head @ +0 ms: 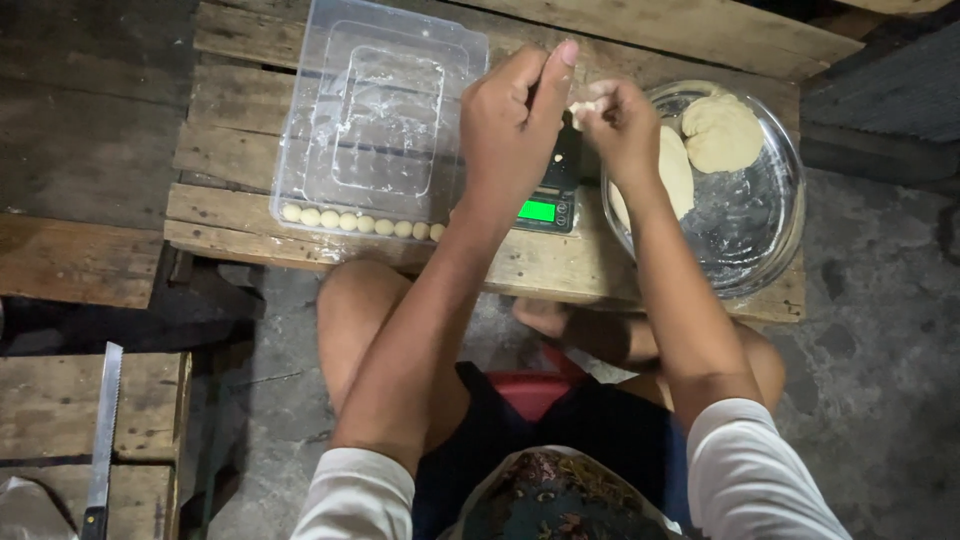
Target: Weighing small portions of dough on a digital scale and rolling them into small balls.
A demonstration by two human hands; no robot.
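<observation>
My left hand (512, 115) and my right hand (622, 125) meet above a small digital scale (548, 195) with a lit green display. Both pinch a small pale piece of dough (582, 105) between their fingertips. To the right stands a round metal bowl (775, 225) holding two larger lumps of dough (722, 132). To the left lies a clear plastic tray (380, 120) with a row of several small dough balls (355, 222) along its near edge.
All of this rests on a low wooden pallet table (240, 130). My bare knees (355, 300) are under its near edge. A saw blade with a dark handle (103, 440) lies on a wooden surface at the lower left. Concrete floor (880, 350) spreads to the right.
</observation>
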